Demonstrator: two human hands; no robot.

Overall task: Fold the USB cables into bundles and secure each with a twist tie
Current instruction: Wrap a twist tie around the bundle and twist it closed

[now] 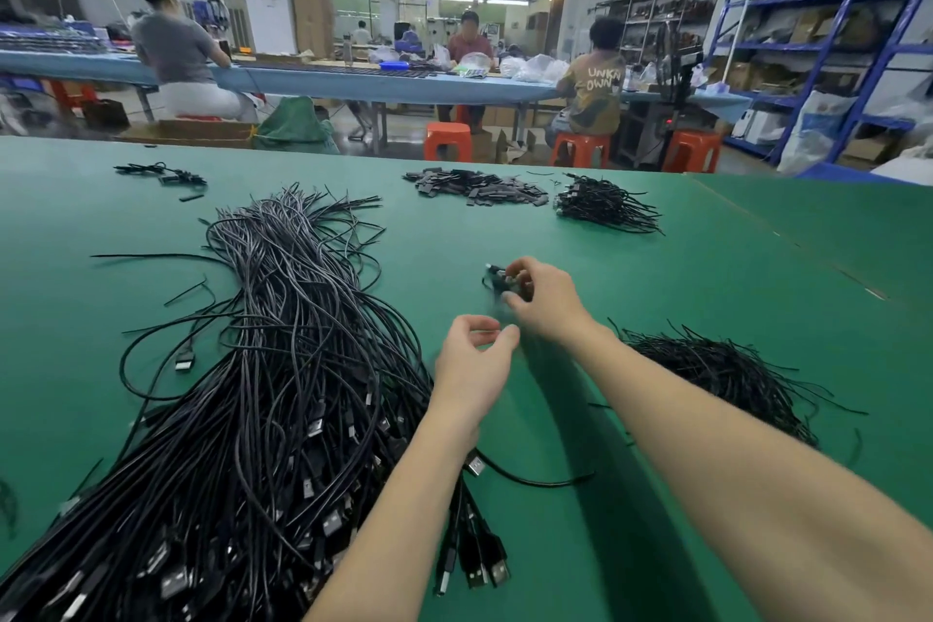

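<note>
Right hand [542, 301] out over the green surface [707, 278], fingers curled round a small folded cable bundle [500, 279], blurred. Left hand [474, 359] just beside, thumb and fingers nearly pinched, contents too blurred to tell. Loose USB cables [282, 369] heaped at left, twist ties [727, 369] piled at right.

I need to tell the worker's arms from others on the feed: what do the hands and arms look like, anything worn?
Both forearms are bare to the frame's edge: no sleeves show. The left hand and right hand wear no gloves, and no watch, bracelet or ring is visible. The fingertips are motion-blurred, so small details there cannot be told.
</note>
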